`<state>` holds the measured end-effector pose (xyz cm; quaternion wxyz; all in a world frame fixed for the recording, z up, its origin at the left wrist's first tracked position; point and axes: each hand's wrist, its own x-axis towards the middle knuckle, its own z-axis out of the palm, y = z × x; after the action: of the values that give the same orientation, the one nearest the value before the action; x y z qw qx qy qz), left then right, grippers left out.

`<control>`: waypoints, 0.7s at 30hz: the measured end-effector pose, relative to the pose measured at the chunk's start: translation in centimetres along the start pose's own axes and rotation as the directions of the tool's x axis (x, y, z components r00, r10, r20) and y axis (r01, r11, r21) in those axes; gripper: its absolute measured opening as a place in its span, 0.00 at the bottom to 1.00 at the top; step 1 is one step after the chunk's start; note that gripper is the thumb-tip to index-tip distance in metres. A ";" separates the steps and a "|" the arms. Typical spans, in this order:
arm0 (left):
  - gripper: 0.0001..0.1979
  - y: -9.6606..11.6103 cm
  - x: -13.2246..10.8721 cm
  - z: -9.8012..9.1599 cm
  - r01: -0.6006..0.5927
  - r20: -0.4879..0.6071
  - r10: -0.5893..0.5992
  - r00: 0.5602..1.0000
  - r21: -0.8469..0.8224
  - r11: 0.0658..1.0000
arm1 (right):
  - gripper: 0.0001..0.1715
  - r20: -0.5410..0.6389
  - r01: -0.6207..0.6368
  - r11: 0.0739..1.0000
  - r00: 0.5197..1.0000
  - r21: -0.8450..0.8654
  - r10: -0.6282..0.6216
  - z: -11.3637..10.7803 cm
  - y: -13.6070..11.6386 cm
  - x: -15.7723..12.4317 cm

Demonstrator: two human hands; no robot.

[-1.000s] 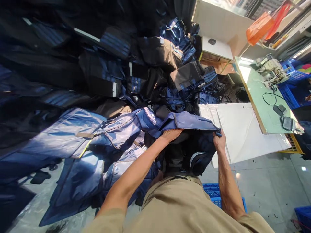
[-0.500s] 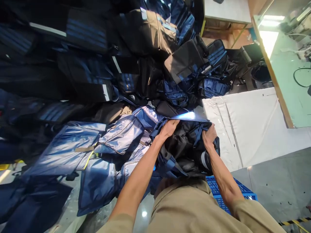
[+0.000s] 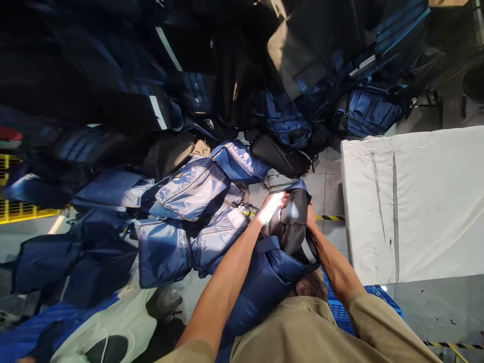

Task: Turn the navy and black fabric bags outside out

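A dark blue bag with black lining bunched at its top is in front of my body. My left hand, in bright light, grips the upper left edge of the bag. Behind the right side of the black lining is my right hand, partly hidden, closed on the far edge of the bag. A black and white band shows near my right wrist. To the left of my left arm lie shiny blue bags, several of them close together.
Dark bags are heaped at the back. A white wrapped block stands on the right, with a blue plastic crate below it. At far left is a yellow crate; a whitish sack lies lower left.
The bag's wide-open mouth has narrowed, and my hands are closer together. More of the bag's blue outside now shows. The view has shifted downward, and the glass-topped table has left it.
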<state>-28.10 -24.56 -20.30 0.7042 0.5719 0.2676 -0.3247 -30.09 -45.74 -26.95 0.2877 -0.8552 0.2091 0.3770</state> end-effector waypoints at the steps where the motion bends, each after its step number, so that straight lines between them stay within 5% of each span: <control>1: 0.31 0.8 -0.9 -0.5 -0.043 0.011 0.043 0.999 0.046 0.998 | 0.41 -0.015 -0.011 1.000 1.000 -0.014 0.010 -0.8 0.0 -0.1; 4: 0.32 3.5 -5.3 -2.0 -0.235 0.029 0.240 0.970 0.353 0.905 | 0.50 -0.205 0.119 0.992 0.971 -0.035 -0.124 -5.1 0.0 -1.2; 7: 0.40 4.5 -10.8 -2.6 -0.327 0.129 0.315 0.940 0.602 0.729 | 0.46 -0.402 0.364 0.928 0.863 0.073 -0.307 -8.8 -0.3 -4.2; 10: 0.59 3.2 -15.0 -2.4 -0.308 0.186 0.256 0.949 0.733 0.607 | 0.44 -0.266 0.378 0.893 0.912 0.243 -0.314 -8.7 -1.8 -7.8; 13: 0.67 1.3 -16.6 -1.4 -0.225 0.104 0.253 0.962 0.826 0.517 | 0.48 -0.072 0.289 0.934 0.957 0.209 -0.280 -6.1 -4.6 -9.5; 17: 0.63 0.8 -16.2 0.5 -0.119 -0.034 0.310 0.950 0.879 0.462 | 0.49 0.033 0.144 0.986 0.989 -0.086 -0.142 -4.8 -8.0 -8.8; 21: 0.45 2.6 -16.1 1.9 -0.065 -0.033 0.304 0.952 0.949 0.309 | 0.35 -0.010 0.128 0.959 0.991 -0.251 -0.135 -6.2 -9.3 -8.6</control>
<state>-36.50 -23.61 -6.18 0.2451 0.9291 0.0346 -0.2747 -26.88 -41.59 -13.87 0.1993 -0.9016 0.1064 0.3689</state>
